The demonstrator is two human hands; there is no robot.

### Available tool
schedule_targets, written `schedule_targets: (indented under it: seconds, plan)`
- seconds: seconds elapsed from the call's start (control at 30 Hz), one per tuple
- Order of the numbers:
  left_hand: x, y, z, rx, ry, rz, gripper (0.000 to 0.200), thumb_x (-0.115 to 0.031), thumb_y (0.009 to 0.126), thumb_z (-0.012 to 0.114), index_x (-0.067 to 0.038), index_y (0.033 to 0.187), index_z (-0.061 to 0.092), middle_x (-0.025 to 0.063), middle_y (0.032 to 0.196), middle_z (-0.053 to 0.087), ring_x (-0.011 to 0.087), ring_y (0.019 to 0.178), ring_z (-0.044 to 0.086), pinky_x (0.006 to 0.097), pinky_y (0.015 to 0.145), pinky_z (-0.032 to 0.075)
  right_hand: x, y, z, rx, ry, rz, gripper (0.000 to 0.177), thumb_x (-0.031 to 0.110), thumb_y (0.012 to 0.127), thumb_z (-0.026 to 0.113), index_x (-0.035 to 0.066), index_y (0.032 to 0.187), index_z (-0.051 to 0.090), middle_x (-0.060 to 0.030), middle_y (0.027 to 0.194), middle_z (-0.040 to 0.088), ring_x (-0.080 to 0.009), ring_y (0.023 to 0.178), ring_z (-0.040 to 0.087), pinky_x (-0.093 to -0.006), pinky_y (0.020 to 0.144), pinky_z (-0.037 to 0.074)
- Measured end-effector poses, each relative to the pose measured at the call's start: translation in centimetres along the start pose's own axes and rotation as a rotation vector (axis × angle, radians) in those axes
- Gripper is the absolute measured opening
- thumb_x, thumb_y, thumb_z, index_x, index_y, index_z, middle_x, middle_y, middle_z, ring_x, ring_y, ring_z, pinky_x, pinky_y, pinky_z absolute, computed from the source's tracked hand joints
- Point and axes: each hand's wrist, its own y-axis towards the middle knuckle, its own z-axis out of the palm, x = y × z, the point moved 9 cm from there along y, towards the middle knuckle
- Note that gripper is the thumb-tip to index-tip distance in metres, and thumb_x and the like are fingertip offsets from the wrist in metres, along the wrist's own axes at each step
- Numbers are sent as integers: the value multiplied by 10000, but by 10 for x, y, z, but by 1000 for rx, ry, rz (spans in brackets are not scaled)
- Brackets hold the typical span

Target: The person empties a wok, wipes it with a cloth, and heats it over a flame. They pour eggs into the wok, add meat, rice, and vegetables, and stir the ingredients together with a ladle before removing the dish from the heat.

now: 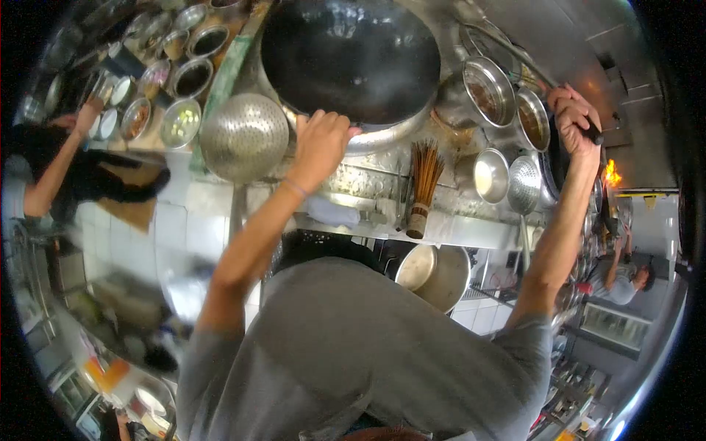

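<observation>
A large black wok (353, 62) sits on the stove at the top centre, with no food visible inside. My left hand (321, 147) is closed on its near rim at the lower left. At the right, my right hand (576, 121) is wrapped round a dark-tipped handle (593, 134); what the handle belongs to cannot be made out. Left of the wok lies a round perforated strainer (245, 137). Below the wok's right side, a bamboo brush (423, 184) rests on the counter edge.
Metal pots (489, 92), a small bowl (491, 175) and a perforated ladle (524, 185) stand between wok and right arm. Ingredient bowls (181, 123) line the upper left, near a co-worker's arm (62, 165). Flames (612, 173) and another person (621, 283) show at the right.
</observation>
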Motion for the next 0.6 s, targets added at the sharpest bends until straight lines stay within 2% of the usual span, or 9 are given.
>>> schedule_targets:
  seconds: [0.07,0.2,0.27,0.3,0.33,0.4,0.47,0.5,0.6]
  plan:
    - [6,-3,7,-11,0,6,162,-248,867,603,-87,869,610,43,831,573,238,813,521,395,736,354,-29,-1,-14,44,23,67,543,175,1000,347,-142,1384,132,-128,861,478,-135,518,485,-247,324,363]
    - [4,-13,-4,-110,-30,26,161,-196,875,593,-93,992,636,37,899,584,230,889,538,386,777,359,-95,3,-56,32,4,47,516,149,986,371,-145,1361,172,-119,850,478,-116,509,473,-254,304,355]
    - [7,-16,-8,-135,-79,22,175,-162,875,591,-92,1027,642,41,915,588,230,917,544,382,797,361,-115,7,-88,-82,-70,26,387,139,976,397,-128,1245,321,-97,801,479,-93,490,458,-240,297,346]
    - [8,-17,-8,-137,-116,13,175,-145,873,591,-88,1029,645,44,915,590,232,924,546,380,806,361,-143,7,-82,-171,-115,41,194,122,962,421,-55,1040,429,-54,720,463,-74,463,449,-224,295,342]
    - [9,-17,-8,-138,-156,5,176,-129,871,591,-84,1032,648,48,914,592,234,930,548,379,815,361,-152,11,-96,-100,-275,139,164,130,951,455,-27,997,465,-32,664,461,-74,425,437,-215,299,339]
    - [12,-17,-5,-100,-220,-32,171,-117,870,587,-70,1021,652,53,930,594,232,974,545,402,862,339,-148,5,-118,-274,-937,-73,316,128,930,500,-74,1172,479,-29,643,479,-81,400,427,-226,305,336]
    - [15,-17,-4,-105,-270,-27,180,-95,869,583,-57,1029,656,63,970,602,239,1015,545,410,889,330,-167,-11,-113,-584,-1297,-368,454,98,894,558,-80,1299,455,-47,652,535,-88,383,422,-246,305,332]
    - [16,-17,-5,-129,-289,-4,192,-80,869,580,-52,1042,657,70,1002,609,247,1033,547,407,893,333,-177,-21,-117,-594,-1498,-396,484,32,865,576,-80,1321,458,-55,718,597,-80,456,469,-234,391,385]
    - [24,-27,-5,-137,-318,-3,253,-40,872,565,-36,1112,643,102,1130,609,284,1134,531,402,927,355,-181,-68,-162,-632,-1928,-679,503,-10,850,584,-86,1329,452,-103,880,653,-98,651,567,-227,578,468]
